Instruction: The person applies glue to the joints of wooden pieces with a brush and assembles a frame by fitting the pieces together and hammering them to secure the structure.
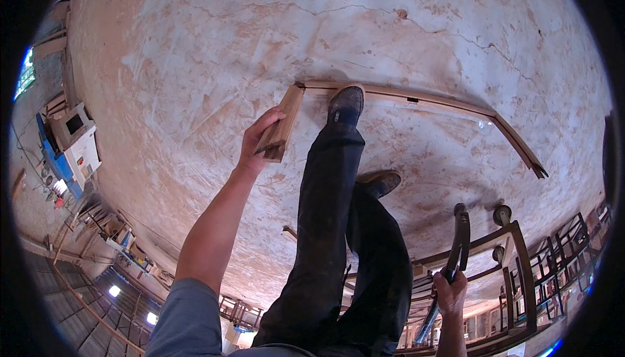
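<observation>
My left hand (262,137) is closed around a short wooden piece (286,121) with a stepped profile at its near end. The far end of that piece meets the left end of a long wooden rail (430,100) on the floor. At the rail's right end, another wooden piece (519,144) angles toward me, with a notched tip. My shoe (346,104) is on or against the rail. Low on the right, my right hand (450,288) grips a long dark tool (459,240) with a rounded far end. Its exact kind is unclear, and its lower part is partly hidden.
A wheeled frame (521,272) stands close to my right hand, with dark metal racks (563,253) beyond it. My other shoe (383,184) is on the cracked, stained floor (215,51). A white and blue machine (77,145) stands at the far left.
</observation>
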### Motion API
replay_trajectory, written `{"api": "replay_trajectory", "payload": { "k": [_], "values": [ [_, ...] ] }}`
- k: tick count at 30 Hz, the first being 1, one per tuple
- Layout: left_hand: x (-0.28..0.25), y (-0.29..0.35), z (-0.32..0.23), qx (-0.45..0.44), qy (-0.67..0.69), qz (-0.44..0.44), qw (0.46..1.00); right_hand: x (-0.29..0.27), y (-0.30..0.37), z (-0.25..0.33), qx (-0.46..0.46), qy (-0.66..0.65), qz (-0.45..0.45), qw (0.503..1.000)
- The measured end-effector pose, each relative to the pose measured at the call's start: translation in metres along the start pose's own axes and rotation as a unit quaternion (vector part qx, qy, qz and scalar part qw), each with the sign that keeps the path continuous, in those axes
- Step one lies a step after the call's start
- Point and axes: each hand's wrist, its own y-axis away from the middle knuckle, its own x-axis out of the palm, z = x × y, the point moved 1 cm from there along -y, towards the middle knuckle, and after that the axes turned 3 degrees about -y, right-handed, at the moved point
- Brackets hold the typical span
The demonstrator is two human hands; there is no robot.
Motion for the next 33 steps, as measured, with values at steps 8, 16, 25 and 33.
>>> {"api": "replay_trajectory", "payload": {
  "k": [8,16,25,33],
  "values": [
    [-0.006,-0.003,0.013,-0.024,0.085,0.021,0.996,0.016,0.0,0.03,-0.066,0.055,0.024,0.996],
    [-0.02,-0.008,0.021,-0.035,0.138,0.043,0.989,0.078,-0.011,0.096,-0.332,0.186,0.181,0.907],
    [-0.023,-0.007,0.007,-0.094,0.234,0.035,0.967,0.186,-0.006,0.175,-0.537,0.261,0.278,0.753],
    [-0.027,-0.002,0.018,-0.104,0.165,0.063,0.979,0.21,-0.002,0.183,-0.457,0.395,0.227,0.764]
  ]
}}
